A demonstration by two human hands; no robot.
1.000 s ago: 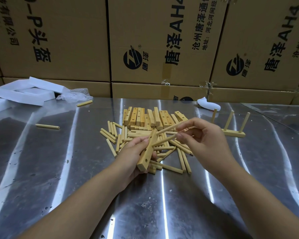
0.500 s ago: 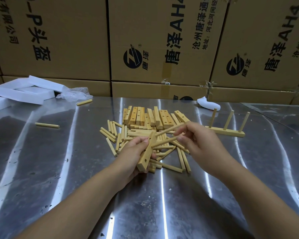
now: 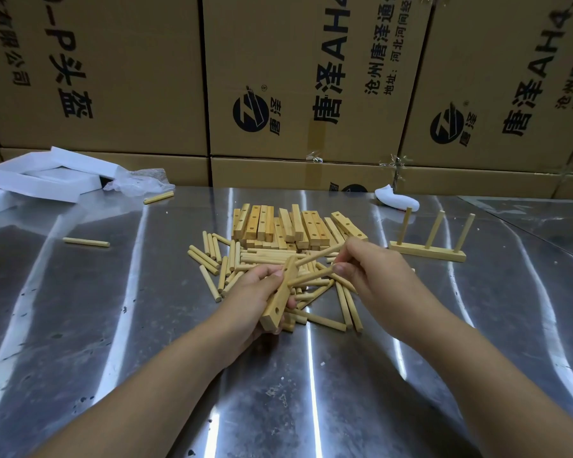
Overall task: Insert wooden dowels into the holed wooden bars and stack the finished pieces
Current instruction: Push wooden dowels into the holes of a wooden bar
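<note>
Centre frame, left hand [image 3: 245, 299] grips the bar [image 3: 273, 314], right hand [image 3: 374, 276] pinches a dowel [image 3: 311, 276]: keep it square, push straight.

Grips a holed bar [image 3: 280, 300] in the left hand [image 3: 253, 294], fingers curled round its middle. Pinches a dowel [image 3: 311, 276] with the right hand [image 3: 372, 276], thumb against fingertips. Holds both bare forearms angled inward from below, hands close together.

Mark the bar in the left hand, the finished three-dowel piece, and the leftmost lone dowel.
held bar [image 3: 280, 300], head view, lower face
finished piece [image 3: 444, 255], head view, base bar
lone dowel [image 3: 86, 241], head view, mid-length
</note>
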